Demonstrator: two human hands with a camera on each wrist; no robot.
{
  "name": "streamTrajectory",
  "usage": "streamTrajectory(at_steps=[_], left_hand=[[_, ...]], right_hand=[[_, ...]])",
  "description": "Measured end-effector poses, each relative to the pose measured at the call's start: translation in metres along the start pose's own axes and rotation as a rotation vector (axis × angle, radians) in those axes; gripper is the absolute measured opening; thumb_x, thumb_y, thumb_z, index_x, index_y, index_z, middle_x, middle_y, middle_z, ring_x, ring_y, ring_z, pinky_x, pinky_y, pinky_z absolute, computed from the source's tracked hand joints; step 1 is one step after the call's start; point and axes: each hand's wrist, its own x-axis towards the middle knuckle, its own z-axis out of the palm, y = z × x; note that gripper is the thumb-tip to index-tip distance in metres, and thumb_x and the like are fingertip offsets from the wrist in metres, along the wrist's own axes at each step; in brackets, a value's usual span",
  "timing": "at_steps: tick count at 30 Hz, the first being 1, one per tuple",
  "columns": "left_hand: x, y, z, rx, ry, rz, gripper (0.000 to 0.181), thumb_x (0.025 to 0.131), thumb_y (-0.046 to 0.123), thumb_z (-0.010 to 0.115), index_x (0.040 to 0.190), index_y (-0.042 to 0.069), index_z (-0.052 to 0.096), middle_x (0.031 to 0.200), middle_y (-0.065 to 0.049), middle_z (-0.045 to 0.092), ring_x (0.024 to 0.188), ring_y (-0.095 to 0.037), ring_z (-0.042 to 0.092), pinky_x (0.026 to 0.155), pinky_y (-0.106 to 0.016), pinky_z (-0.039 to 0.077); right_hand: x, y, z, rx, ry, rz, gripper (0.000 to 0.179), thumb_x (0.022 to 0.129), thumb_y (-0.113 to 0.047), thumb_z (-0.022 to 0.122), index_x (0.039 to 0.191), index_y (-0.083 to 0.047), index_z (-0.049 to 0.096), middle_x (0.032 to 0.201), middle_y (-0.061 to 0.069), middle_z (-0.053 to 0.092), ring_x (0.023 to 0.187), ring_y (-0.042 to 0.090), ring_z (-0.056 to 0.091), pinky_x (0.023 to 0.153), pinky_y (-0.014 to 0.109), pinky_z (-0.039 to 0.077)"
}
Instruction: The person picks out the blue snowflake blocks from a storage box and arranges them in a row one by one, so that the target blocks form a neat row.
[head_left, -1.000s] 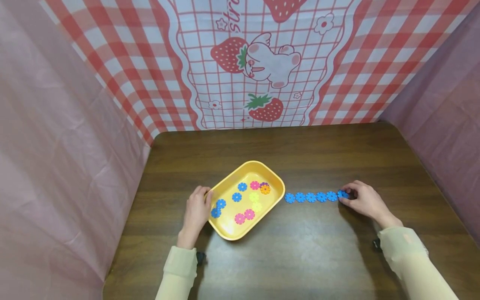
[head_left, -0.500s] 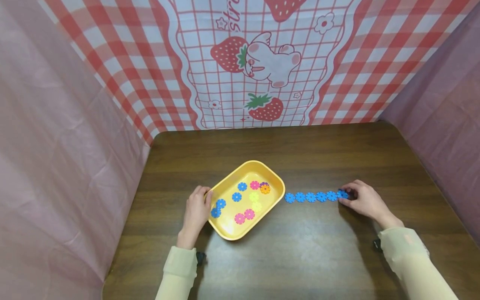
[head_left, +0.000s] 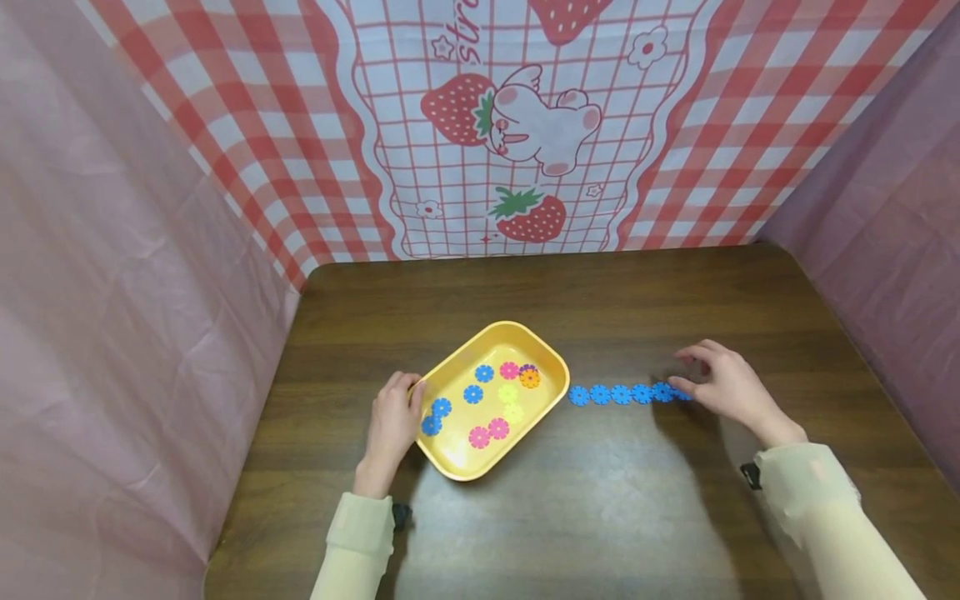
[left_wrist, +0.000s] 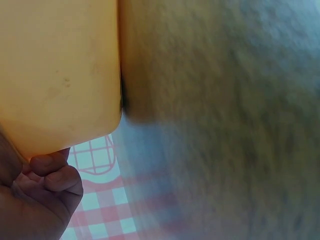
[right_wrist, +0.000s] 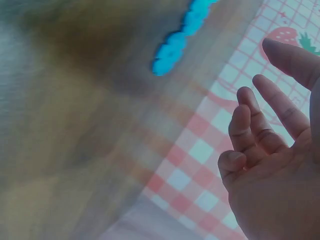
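My left hand (head_left: 393,418) grips the left edge of a yellow plastic tray (head_left: 450,472), thumb over the rim and fingers outside. In the left wrist view curled fingers (left_wrist: 62,178) hold the tray's end. Several loose notched discs lie in the tray: blue (head_left: 473,394), pink (head_left: 480,437), pale yellow (head_left: 513,413), and an orange disc (head_left: 530,379) overlapping a purple one. A row of blue notched discs (head_left: 621,394) runs rightward from the tray's right corner. My right hand (head_left: 726,385) hovers over the row's right end, thumb and fingers apart, holding nothing; it partly hides the last disc.
A dark wooden table (head_left: 600,517) carries everything. A red-and-white checked strawberry cloth (head_left: 525,167) hangs behind its far edge. Pink curtains (head_left: 150,250) stand along both sides.
My right hand has let go of the last blue disc in the row, risen slightly, and spread thumb and fingers. The left hand and the tray have stayed in place.
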Motion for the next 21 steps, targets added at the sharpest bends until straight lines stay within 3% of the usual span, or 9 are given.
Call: streamTrajectory(at_steps=[7,21], left_hand=[[0.000,0.000,0.000,-0.002,-0.001,-0.005,0.018,0.099,0.012,0.063,0.103,-0.004,0.070,0.094,-0.012,0.064,0.081,-0.029,0.063,0.075,-0.044,0.053],[-0.001,0.001,0.000,-0.003,0.009,0.014,0.017,0.099,0.010,0.063,0.102,-0.005,0.070,0.094,-0.013,0.065,0.082,-0.031,0.064,0.075,-0.045,0.054]], right_hand=[[0.014,-0.020,-0.005,0.014,0.013,-0.072,0.038,0.080,-0.016,0.084,0.111,0.000,0.070,0.092,0.008,0.063,0.067,0.014,0.045,0.059,0.030,0.040],[0.045,-0.061,0.005,0.068,-0.038,-0.117,0.039,0.083,-0.014,0.082,0.116,0.001,0.067,0.091,0.006,0.061,0.073,0.018,0.050,0.063,0.035,0.044]])
